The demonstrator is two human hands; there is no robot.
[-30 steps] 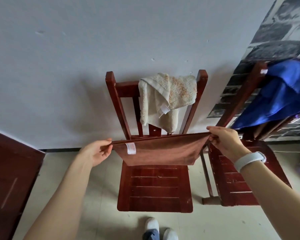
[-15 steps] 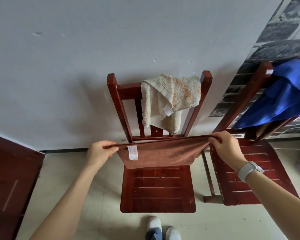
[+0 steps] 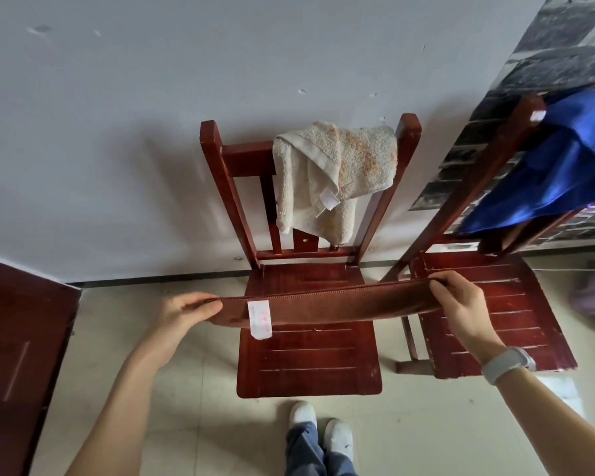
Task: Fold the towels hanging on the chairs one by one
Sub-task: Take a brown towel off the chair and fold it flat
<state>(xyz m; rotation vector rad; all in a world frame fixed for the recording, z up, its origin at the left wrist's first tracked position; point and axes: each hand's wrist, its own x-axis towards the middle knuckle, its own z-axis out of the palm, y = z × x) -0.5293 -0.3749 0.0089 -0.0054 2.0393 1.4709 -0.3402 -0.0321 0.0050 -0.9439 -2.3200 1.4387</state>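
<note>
A red wooden chair (image 3: 308, 359) stands at the wall, a beige towel (image 3: 334, 173) draped over its back. Above its seat a brown towel (image 3: 337, 305) stretches flat, the left hand (image 3: 186, 312) pinching one end and the right hand (image 3: 461, 304) pinching the other.

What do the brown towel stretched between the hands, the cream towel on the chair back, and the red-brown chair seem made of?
Brown towel: probably smooth microfibre; short, even nap and a stitched hem.
Cream towel: likely cotton terry; coarse looped pile.
Red-brown chair: wood under glossy varnish; slatted seat with scuffed edges.
</note>
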